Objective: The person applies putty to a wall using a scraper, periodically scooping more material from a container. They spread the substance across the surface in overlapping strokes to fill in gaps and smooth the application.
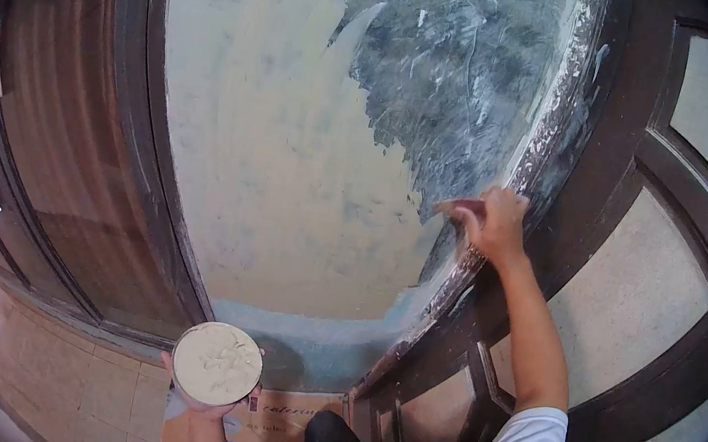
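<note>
My left hand (205,410) is closed around a round tub (223,325) from below, low in the view. Cream-coloured paste (216,363), ridged on top, fills the tub. My right hand (500,225) grips a putty knife (465,206) with a reddish-brown handle, held at the wall panel near its right edge. Much of the blade is hidden or too blurred to make out. A smooth cream coat (288,176) covers the panel's left and lower parts. Rough grey surface (456,73) shows at the upper right, with a jagged border between the two.
Dark wooden frames stand on both sides; the right one (693,187) holds pale panels. White smears mark the trim (560,105) beside my right hand. Below lie a printed cardboard sheet (274,436) and a tiled floor (70,371). A curtain-like brown surface (65,90) is at left.
</note>
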The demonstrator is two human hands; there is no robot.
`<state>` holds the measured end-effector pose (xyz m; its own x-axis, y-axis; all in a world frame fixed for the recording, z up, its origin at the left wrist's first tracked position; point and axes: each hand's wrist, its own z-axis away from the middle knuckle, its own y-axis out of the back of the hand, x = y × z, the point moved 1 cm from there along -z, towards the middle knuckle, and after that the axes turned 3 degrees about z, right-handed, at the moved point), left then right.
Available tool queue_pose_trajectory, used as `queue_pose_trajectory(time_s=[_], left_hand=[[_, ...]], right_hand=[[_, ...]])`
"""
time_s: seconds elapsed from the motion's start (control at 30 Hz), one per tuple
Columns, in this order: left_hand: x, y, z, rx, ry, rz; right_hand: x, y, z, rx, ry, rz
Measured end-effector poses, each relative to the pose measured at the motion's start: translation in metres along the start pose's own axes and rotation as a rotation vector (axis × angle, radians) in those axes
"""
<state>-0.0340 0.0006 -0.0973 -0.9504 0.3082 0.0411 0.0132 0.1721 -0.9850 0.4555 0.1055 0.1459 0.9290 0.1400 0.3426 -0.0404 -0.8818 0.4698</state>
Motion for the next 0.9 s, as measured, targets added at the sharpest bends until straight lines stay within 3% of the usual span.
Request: queue_pose_trajectory(time_s=[0.07, 0.1, 0.17, 0.2, 0.23, 0.27, 0.33, 0.43, 0.47, 0.6, 0.7, 0.73, 0.8, 0.83, 0.9], left_hand=[[-0.007, -0.018, -0.004, -0.022, 0.053, 0.046], [-0.005, -0.021, -0.009, -0.211, 0.235, 0.097], [-0.015, -0.027, -0.015, -0.110, 0.176, 0.077], [-0.018, -0.030, -0.019, -0.008, 0.115, 0.057], [-0.019, -0.038, -0.029, -0.279, 0.333, 0.110], [-0.025, -0.037, -0.034, -0.158, 0.218, 0.075], [-0.036, -0.053, -0.045, -0.383, 0.373, 0.142], [-0.059, -0.065, -0.058, -0.299, 0.397, 0.247], [-0.063, -0.057, -0.066, -0.403, 0.478, 0.139], [-0.092, -0.075, -0.074, -0.368, 0.410, 0.165], [-0.107, -0.102, -0.080, 0.002, 0.354, 0.303], [-0.112, -0.111, -0.081, -0.005, 0.351, 0.303], [-0.120, -0.130, -0.080, -0.231, 0.535, 0.127], [-0.123, -0.146, -0.078, -0.308, 0.566, 0.138], [-0.123, -0.164, -0.081, -0.205, 0.521, 0.177]], right_hand=[[0.012, 0.027, -0.028, 0.138, -0.072, -0.015], [0.015, 0.038, -0.040, 0.121, -0.108, -0.062], [0.005, 0.066, -0.059, 0.104, -0.141, -0.109], [-0.007, 0.080, -0.071, -0.137, -0.305, -0.329], [-0.019, 0.088, -0.079, -0.381, -0.465, -0.546], [-0.030, 0.092, -0.082, -0.496, -0.431, -0.545], [-0.056, 0.097, -0.083, -0.696, -0.265, -0.528], [-0.094, 0.109, -0.077, -0.906, -0.228, -0.754], [-0.099, 0.106, -0.073, -0.944, -0.191, -0.755], [-0.107, 0.110, -0.063, -0.995, -0.166, -0.790], [-0.096, 0.109, -0.064, -1.012, -0.177, -0.798], [-0.093, 0.110, -0.066, -1.019, -0.189, -0.803], [-0.094, 0.119, -0.073, -0.992, -0.215, -0.824], [-0.093, 0.122, -0.076, -0.877, -0.160, -0.801], [-0.096, 0.138, -0.089, -0.683, -0.090, -0.790]])
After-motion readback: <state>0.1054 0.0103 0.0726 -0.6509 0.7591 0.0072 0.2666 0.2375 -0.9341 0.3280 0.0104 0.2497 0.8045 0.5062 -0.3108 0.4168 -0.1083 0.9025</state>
